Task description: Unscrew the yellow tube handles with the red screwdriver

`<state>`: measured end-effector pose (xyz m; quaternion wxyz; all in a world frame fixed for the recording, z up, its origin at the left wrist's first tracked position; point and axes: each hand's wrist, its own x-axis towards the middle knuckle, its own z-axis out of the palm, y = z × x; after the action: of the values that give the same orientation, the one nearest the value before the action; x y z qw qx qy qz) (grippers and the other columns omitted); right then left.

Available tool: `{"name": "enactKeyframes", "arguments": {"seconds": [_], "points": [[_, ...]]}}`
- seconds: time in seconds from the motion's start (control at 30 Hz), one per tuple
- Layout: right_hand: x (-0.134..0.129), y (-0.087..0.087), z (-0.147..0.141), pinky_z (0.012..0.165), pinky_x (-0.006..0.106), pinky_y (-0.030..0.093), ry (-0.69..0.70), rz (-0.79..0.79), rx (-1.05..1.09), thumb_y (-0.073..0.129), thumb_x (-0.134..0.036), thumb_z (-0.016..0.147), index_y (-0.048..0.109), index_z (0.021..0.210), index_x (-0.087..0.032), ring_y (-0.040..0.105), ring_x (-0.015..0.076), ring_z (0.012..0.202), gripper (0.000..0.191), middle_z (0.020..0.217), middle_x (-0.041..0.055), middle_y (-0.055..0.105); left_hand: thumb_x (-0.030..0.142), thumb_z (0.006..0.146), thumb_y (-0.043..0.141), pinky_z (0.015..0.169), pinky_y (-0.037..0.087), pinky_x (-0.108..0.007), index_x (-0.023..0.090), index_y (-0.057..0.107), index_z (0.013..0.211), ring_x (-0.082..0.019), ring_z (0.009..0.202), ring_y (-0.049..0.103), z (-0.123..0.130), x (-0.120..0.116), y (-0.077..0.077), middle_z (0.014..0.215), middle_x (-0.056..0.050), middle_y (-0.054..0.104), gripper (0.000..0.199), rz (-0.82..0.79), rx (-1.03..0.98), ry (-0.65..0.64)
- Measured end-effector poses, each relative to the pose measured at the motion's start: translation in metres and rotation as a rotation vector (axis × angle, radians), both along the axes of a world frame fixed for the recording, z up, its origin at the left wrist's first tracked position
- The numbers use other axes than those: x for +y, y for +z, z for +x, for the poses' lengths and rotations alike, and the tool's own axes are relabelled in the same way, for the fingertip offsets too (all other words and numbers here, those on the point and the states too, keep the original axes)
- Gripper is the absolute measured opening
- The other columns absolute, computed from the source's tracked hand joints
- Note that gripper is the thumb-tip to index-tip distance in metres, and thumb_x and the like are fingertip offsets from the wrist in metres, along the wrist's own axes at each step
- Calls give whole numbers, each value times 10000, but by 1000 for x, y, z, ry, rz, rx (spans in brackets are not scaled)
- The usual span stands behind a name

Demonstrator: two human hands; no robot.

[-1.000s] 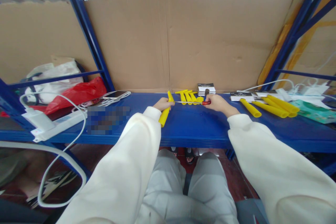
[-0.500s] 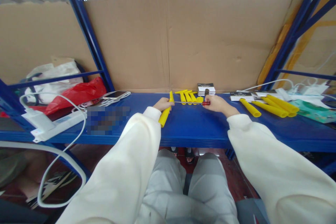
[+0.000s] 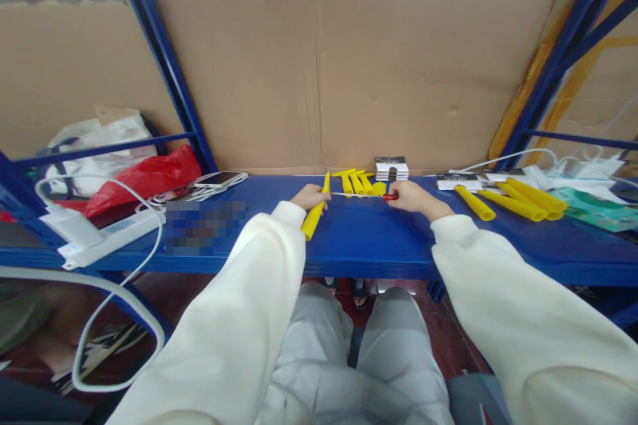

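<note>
Closed around the middle of a yellow tapered plastic tube (image 3: 313,220) is my left hand (image 3: 309,197); the tube's wide end points toward me. My right hand (image 3: 411,198) grips the red handle of a screwdriver (image 3: 359,195). Its thin metal shaft runs left to the yellow tube, meeting it beside my left fingers. Whether the tip is in the tube or only against it, I cannot tell. Behind the shaft lie several smaller yellow plastic pieces (image 3: 357,183), next to a stack of black-and-white cards (image 3: 391,168).
On the right of the blue shelf (image 3: 369,239) lie several yellow tubes (image 3: 523,201), more cards (image 3: 458,181) and a green packet (image 3: 593,209). A phone (image 3: 219,179), a white power strip (image 3: 112,236) and a red bag (image 3: 149,179) are at left. Cardboard (image 3: 399,80) stands behind.
Both hands keep nearly the same places, with the screwdriver shaft still meeting the yellow tube. The view has shifted very slightly.
</note>
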<state>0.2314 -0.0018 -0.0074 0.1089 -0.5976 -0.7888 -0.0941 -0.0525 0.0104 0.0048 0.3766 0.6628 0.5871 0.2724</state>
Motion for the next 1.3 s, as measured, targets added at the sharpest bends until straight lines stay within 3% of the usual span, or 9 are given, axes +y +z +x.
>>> {"name": "enactKeyframes", "arguments": {"seconds": [0.53, 0.83, 1.3], "points": [[-14, 6, -13, 653, 284, 389, -122, 14, -50, 635, -290, 853, 689, 963, -210, 682, 234, 797, 146, 902, 97, 760, 108, 857, 600, 543, 515, -230, 104, 660, 805, -128, 442, 606, -2, 5, -4, 529, -8, 660, 80, 16, -15, 1], [-12, 5, -12, 691, 288, 421, -84, -7, -66, 593, -283, 846, 705, 969, -214, 701, 248, 871, 180, 940, 85, 781, 110, 859, 596, 518, 502, -217, 107, 664, 786, -119, 426, 586, -3, 7, -6, 522, -4, 654, 101, 19, -2, -2], [-5, -1, -7, 650, 270, 395, -47, 8, -23, 635, -269, 809, 673, 933, -210, 665, 214, 762, 142, 860, 69, 755, 120, 851, 611, 551, 523, -232, 102, 684, 808, -128, 442, 603, -3, 6, -4, 553, -22, 682, 87, 12, -19, 10]]}}
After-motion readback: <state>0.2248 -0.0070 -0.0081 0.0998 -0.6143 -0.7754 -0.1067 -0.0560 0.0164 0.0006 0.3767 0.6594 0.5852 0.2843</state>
